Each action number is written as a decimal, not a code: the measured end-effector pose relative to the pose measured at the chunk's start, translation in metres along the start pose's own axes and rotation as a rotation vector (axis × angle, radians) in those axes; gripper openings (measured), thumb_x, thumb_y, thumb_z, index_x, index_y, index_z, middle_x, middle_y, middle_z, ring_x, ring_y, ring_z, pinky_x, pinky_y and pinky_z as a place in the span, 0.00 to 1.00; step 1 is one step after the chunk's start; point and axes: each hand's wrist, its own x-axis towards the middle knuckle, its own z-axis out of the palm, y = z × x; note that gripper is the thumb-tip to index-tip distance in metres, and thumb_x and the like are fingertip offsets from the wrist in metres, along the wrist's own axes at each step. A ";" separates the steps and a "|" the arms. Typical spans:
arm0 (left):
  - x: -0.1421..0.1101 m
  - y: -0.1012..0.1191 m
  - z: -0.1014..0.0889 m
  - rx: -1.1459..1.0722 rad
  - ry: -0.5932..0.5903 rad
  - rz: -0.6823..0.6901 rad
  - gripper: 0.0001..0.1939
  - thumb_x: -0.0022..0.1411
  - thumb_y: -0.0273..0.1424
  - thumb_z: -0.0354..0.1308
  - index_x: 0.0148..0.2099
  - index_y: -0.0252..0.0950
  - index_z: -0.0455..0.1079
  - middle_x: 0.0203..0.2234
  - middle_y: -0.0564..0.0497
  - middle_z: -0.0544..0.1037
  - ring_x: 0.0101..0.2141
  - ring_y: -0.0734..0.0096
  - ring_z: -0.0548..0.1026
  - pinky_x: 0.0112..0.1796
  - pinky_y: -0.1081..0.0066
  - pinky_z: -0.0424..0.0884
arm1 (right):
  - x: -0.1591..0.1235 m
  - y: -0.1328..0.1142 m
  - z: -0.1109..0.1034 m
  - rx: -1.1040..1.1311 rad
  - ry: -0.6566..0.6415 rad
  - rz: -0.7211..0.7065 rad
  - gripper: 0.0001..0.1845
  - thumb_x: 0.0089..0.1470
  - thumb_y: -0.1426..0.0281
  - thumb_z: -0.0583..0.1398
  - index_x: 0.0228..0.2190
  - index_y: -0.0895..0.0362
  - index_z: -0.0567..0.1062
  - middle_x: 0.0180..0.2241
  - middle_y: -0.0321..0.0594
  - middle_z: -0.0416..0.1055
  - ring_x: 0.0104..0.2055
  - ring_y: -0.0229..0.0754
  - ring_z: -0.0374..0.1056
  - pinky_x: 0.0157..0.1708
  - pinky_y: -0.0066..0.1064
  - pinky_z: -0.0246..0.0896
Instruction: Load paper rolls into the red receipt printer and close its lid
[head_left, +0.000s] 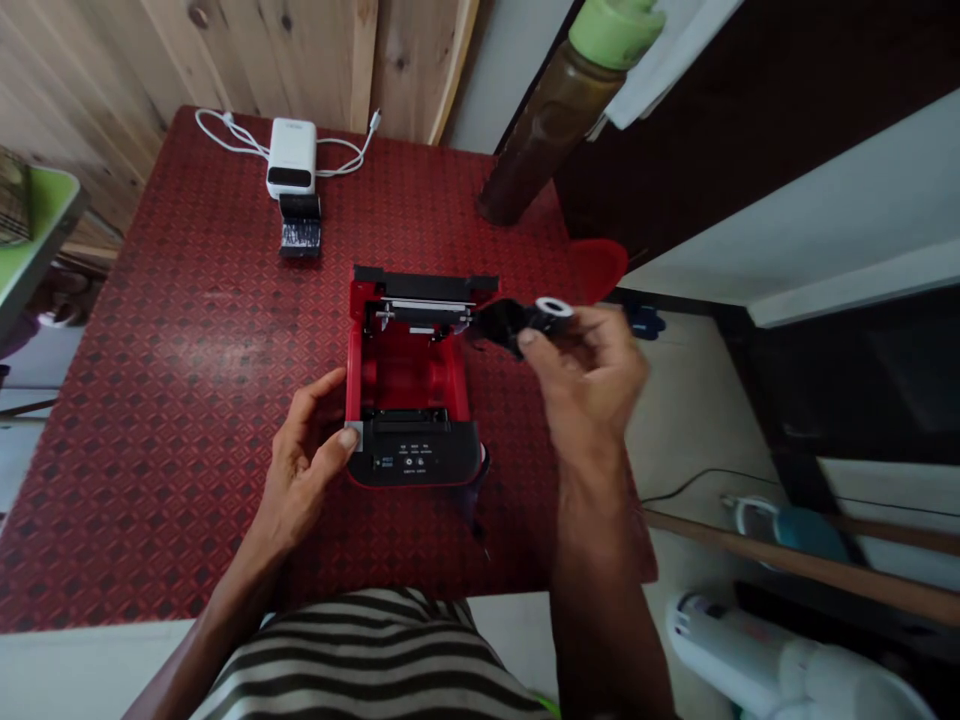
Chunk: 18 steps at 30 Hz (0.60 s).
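We look down at a red printer (409,372) lying open on the table (180,400), its red paper bay bare to view, a metal roller bar across the far end and a black control panel (414,458) with small buttons at the near end. The left hand (300,465) is at the printer's near left corner, with its fingers (311,425) loosely curled and the thumb tip pressed on a small silver patch on the side wall. The right hand (589,375) is raised just beside the far right of the printer, its fingers (540,350) pinching a black roll (502,322) with a white core (553,308) showing at one end. The hand is slightly blurred. The roll sits over the table, just off the printer's right wall and near the roller bar. A dark strip (471,497) trails from under the near right corner. Farther along the table, a small white device (291,157) lies with a white cable (232,135) looped on both sides, and a black block (300,225) sits just in front of it. A brown bottle (551,135) with a green cap (615,30) stands tilted in view at the far right, near a red plastic piece (596,268). A striped shirt (367,650) shows at the bottom.
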 end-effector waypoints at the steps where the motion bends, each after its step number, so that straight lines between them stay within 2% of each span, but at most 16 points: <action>1: 0.000 0.000 0.000 0.001 -0.004 0.002 0.32 0.73 0.49 0.69 0.72 0.41 0.73 0.64 0.41 0.84 0.64 0.43 0.82 0.51 0.53 0.85 | -0.005 0.011 0.009 -0.002 -0.028 0.043 0.16 0.55 0.58 0.73 0.41 0.48 0.77 0.37 0.36 0.81 0.36 0.45 0.76 0.33 0.35 0.71; 4: 0.000 0.002 0.001 0.009 -0.005 0.007 0.32 0.73 0.49 0.69 0.72 0.41 0.73 0.63 0.41 0.85 0.64 0.44 0.82 0.51 0.55 0.85 | -0.020 0.030 0.031 -0.050 -0.140 0.096 0.17 0.58 0.55 0.70 0.43 0.49 0.75 0.39 0.39 0.83 0.38 0.48 0.80 0.38 0.40 0.76; 7: 0.000 0.003 0.001 0.006 -0.003 0.009 0.32 0.73 0.48 0.69 0.72 0.42 0.74 0.63 0.42 0.85 0.64 0.45 0.82 0.54 0.54 0.84 | -0.029 0.035 0.040 -0.094 -0.250 0.069 0.16 0.59 0.52 0.68 0.42 0.48 0.75 0.39 0.40 0.84 0.39 0.50 0.81 0.42 0.44 0.77; 12: 0.000 0.004 0.001 0.000 -0.007 0.000 0.32 0.73 0.48 0.70 0.72 0.41 0.74 0.62 0.41 0.86 0.63 0.44 0.83 0.51 0.54 0.85 | -0.032 0.038 0.036 -0.144 -0.323 0.032 0.16 0.58 0.51 0.68 0.40 0.48 0.76 0.40 0.41 0.85 0.42 0.53 0.81 0.47 0.48 0.77; 18: 0.000 0.004 0.001 -0.004 -0.005 -0.009 0.32 0.73 0.48 0.70 0.72 0.42 0.74 0.62 0.42 0.85 0.67 0.42 0.80 0.52 0.53 0.85 | -0.034 0.042 0.031 -0.165 -0.341 0.053 0.15 0.60 0.53 0.67 0.43 0.48 0.75 0.42 0.43 0.85 0.42 0.53 0.81 0.46 0.48 0.77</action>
